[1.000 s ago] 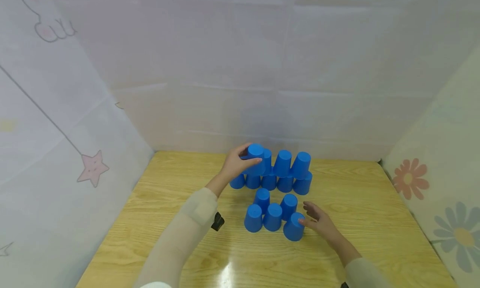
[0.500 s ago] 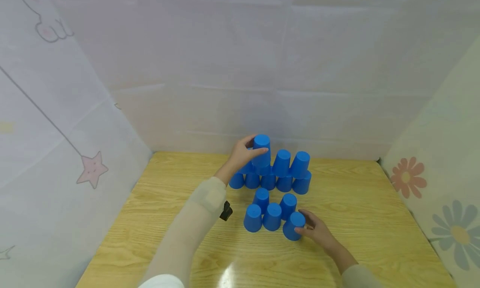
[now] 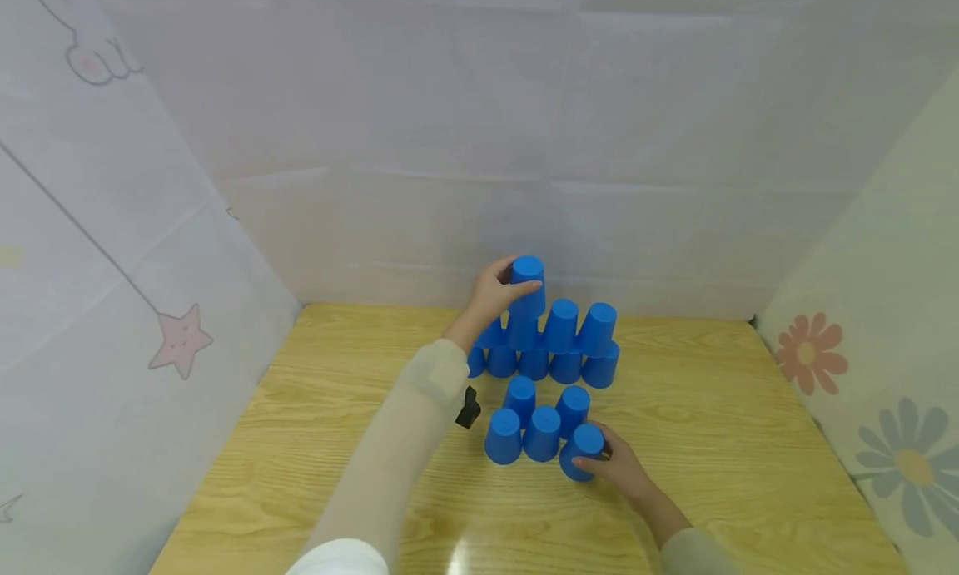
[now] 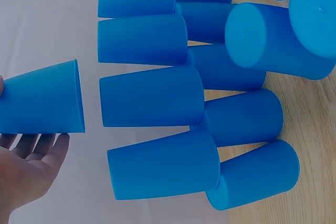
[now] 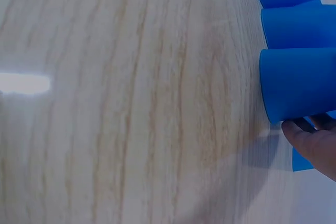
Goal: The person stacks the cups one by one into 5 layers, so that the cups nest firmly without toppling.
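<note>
Blue plastic throughout; landmark: the two-tier stack (image 3: 560, 329) on the wooden table (image 3: 337, 442). Your left hand (image 3: 489, 299) pinches a raised cup (image 4: 42, 100) between thumb and fingers, above the stack, rim apart from the upper tier in the left wrist view. Mouth down, base up, long axis near vertical, matching the stacked cups. Side hold likely chosen to leave that rim free. Upper cups straddle lower ones, presumably for shared support. In front of the stack, your right hand (image 3: 620, 468) grips a near cup (image 3: 578, 450), thumb nearside; mouth down, axis roughly upright. Beside it, four loose cups (image 3: 542, 433) stand inverted.
</note>
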The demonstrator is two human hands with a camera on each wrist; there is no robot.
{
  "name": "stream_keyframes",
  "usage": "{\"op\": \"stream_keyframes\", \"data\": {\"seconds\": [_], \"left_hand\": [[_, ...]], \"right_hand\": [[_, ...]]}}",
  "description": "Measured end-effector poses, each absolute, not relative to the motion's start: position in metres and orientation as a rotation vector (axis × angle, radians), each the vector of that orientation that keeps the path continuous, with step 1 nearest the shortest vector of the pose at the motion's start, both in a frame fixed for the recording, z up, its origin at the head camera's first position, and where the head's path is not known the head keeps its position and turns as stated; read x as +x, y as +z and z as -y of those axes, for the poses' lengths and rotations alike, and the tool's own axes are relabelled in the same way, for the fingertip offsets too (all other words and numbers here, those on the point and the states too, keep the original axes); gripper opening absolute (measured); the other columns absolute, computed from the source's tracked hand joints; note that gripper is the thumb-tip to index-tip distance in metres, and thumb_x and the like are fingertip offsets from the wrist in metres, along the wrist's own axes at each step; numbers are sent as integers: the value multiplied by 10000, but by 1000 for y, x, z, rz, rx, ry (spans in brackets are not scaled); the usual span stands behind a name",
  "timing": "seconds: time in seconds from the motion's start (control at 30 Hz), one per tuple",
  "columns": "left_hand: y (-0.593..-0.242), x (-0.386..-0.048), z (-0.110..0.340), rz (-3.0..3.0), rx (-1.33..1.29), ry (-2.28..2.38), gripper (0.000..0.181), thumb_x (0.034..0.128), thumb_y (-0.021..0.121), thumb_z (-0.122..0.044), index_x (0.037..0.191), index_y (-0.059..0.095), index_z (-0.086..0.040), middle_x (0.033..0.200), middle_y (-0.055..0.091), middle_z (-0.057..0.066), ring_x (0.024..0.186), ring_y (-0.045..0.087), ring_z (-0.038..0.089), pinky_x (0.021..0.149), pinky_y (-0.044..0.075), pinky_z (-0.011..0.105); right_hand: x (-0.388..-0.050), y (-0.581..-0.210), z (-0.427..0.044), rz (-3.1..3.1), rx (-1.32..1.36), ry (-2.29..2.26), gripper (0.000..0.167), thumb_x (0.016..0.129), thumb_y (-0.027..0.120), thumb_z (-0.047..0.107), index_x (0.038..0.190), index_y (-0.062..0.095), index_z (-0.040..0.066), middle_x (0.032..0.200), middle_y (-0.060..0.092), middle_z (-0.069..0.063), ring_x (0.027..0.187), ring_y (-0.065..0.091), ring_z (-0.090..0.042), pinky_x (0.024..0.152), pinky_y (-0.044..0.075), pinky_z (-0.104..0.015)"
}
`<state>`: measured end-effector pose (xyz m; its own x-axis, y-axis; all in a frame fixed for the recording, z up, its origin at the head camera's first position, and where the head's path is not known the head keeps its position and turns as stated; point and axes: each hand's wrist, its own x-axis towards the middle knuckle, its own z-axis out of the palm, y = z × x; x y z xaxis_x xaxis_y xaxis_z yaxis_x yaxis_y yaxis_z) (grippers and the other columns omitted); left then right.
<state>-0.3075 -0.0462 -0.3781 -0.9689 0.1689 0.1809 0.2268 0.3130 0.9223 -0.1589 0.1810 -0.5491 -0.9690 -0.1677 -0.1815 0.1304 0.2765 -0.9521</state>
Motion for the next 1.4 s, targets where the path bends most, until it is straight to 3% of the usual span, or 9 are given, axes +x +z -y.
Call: {"op": "stream_keyframes", "data": {"seconds": [0.37, 0.67, 1.4], "left_hand": [[-374, -311, 34, 2512, -353, -1755, 572, 768, 652, -289, 1269, 430, -124, 1254, 436, 68, 1132, 406, 217, 896, 365, 349], [-379, -315, 24, 2566, -326, -1673, 590, 766, 646, -327, 1280, 420, -147, 1251, 446, 54, 1126, 414, 215, 887, 374, 373], [-389, -321, 12, 2549, -355, -1703, 600, 780, 632, -321, 1294, 399, -117, 1260, 437, 58, 1140, 401, 226, 893, 370, 373]], "right_hand": [[-153, -554, -180, -2314, 6, -1808, 628, 711, 708, 182, 1250, 412, 56, 1222, 444, -165, 1139, 364, -360, 913, 280, -519], [-146, -551, -174, -2314, 86, -1822, 646, 701, 713, 185, 1255, 406, 57, 1246, 419, -178, 1161, 332, -370, 923, 273, -510], [-140, -551, -173, -2348, 135, -1795, 674, 727, 695, 184, 1287, 361, 15, 1255, 394, -221, 1150, 330, -400, 895, 312, -508]]}}
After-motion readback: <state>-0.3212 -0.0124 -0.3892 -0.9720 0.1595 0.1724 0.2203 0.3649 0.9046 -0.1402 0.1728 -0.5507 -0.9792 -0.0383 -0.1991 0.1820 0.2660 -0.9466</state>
